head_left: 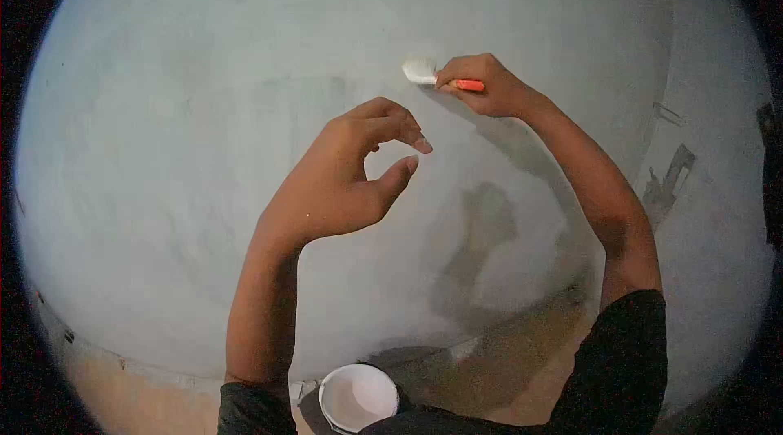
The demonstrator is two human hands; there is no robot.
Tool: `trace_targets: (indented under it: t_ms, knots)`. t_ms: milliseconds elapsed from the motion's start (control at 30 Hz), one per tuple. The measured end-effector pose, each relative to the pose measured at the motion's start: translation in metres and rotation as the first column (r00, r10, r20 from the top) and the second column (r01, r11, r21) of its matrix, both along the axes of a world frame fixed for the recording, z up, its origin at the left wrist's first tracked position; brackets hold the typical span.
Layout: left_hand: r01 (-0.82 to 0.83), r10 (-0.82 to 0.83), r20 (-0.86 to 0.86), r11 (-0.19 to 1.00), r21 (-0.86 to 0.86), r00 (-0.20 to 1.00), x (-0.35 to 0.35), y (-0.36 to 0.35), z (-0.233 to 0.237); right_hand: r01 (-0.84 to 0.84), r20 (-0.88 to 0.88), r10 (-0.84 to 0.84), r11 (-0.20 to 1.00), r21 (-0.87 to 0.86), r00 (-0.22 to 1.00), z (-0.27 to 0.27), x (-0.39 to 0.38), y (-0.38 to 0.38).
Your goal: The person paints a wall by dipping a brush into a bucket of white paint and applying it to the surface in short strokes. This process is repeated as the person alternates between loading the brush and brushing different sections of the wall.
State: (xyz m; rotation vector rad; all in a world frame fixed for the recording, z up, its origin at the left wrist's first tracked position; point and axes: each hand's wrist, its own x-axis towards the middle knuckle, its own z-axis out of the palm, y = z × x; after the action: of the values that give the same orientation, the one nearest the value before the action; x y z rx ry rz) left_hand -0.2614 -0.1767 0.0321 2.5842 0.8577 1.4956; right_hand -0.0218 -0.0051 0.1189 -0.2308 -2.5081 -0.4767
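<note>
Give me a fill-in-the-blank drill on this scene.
1. The right hand grips a brush with an ____ handle.
2. The brush's bristles rest against the ____.
3. The left hand, raised with curled fingers, holds ____.
4. The bucket below contains ____ paint.

Missing words: orange; wall; nothing; white.

Pretty dim and grainy overall, with a heavy fisheye bend and black corners. A soft shadow falls on the wall [204, 108], low and right of centre.
</note>
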Motion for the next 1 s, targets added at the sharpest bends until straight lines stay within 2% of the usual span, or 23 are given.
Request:
trace_targets:
  t_ms: [33,100,133,233,367,433,467,533,567,633,700,800,833,900,933,967,1000]
  knots:
    - [0.000,0.000,0.001,1.000,0.005,1.000,-0.005,-0.017,-0.005,0.000,0.001,0.000,1.000,0.005,1.000,-0.001,-0.007,-0.021]
    - [0.038,-0.039,0.021,0.999,0.030,0.999,-0.015,-0.048,-0.017,0.149,0.077,-0.141,0.983,-0.109,0.987,0.000,-0.018,-0.064]
    - [0.038,-0.039,0.022,0.999,0.035,0.999,-0.018,-0.064,-0.022,0.172,0.040,-0.167,0.969,-0.179,0.985,0.003,-0.023,-0.078]
    - [0.042,-0.042,0.017,0.999,0.010,0.999,-0.024,-0.096,-0.037,0.203,0.016,-0.203,0.973,-0.110,0.979,0.023,-0.035,-0.114]
    - [0.051,-0.051,0.002,0.999,-0.016,0.999,-0.020,-0.099,-0.057,0.145,0.080,-0.145,0.989,0.006,0.986,0.050,-0.042,-0.101]
    - [0.033,-0.033,-0.008,0.999,-0.027,0.999,-0.014,-0.090,-0.064,0.458,-0.051,-0.470,0.875,-0.158,0.881,0.064,-0.048,-0.120]
    - [0.030,-0.030,-0.011,0.999,-0.014,0.999,-0.011,-0.082,-0.069,0.457,-0.051,-0.470,0.875,-0.159,0.881,0.070,-0.047,-0.120]
    - [0.049,-0.049,-0.013,0.999,-0.004,0.999,-0.006,-0.062,-0.078,0.421,-0.064,-0.421,0.907,-0.020,0.905,0.079,-0.040,-0.105]
    - [0.067,-0.067,-0.014,0.998,0.006,0.998,-0.003,-0.051,-0.082,0.420,-0.064,-0.421,0.907,-0.021,0.905,0.082,-0.035,-0.091]
    - [0.064,-0.064,-0.007,0.998,-0.014,0.998,0.004,-0.027,-0.088,0.309,-0.132,-0.287,0.930,0.198,0.949,0.089,-0.024,-0.061]
    - [0.060,-0.060,0.000,0.998,-0.034,0.998,0.010,0.000,-0.090,0.332,-0.173,-0.299,0.919,0.213,0.938,0.091,-0.014,-0.033]
    - [0.057,-0.057,-0.009,0.998,-0.019,0.998,0.016,0.041,-0.089,0.342,-0.246,-0.252,0.815,0.467,0.936,0.090,-0.004,0.006]
    - [0.048,-0.048,-0.012,0.999,0.007,0.999,0.017,0.054,-0.087,0.342,-0.246,-0.252,0.816,0.467,0.936,0.088,0.002,0.031]
    - [0.039,-0.038,-0.016,0.999,0.031,0.999,0.019,0.075,-0.081,0.216,-0.141,-0.167,0.834,0.507,0.976,0.073,0.009,0.088]
    - [0.038,-0.038,0.014,0.999,-0.010,0.999,0.020,0.083,-0.077,0.139,-0.098,-0.100,0.774,0.617,0.990,0.061,0.008,0.099]
    - [0.039,-0.037,0.044,0.998,-0.052,0.998,0.020,0.089,-0.072,0.140,-0.099,-0.100,0.775,0.617,0.990,0.055,0.010,0.105]
    - [0.041,-0.038,0.045,0.998,-0.051,0.998,0.019,0.096,-0.066,0.168,-0.119,-0.126,0.865,0.473,0.985,0.050,0.011,0.105]
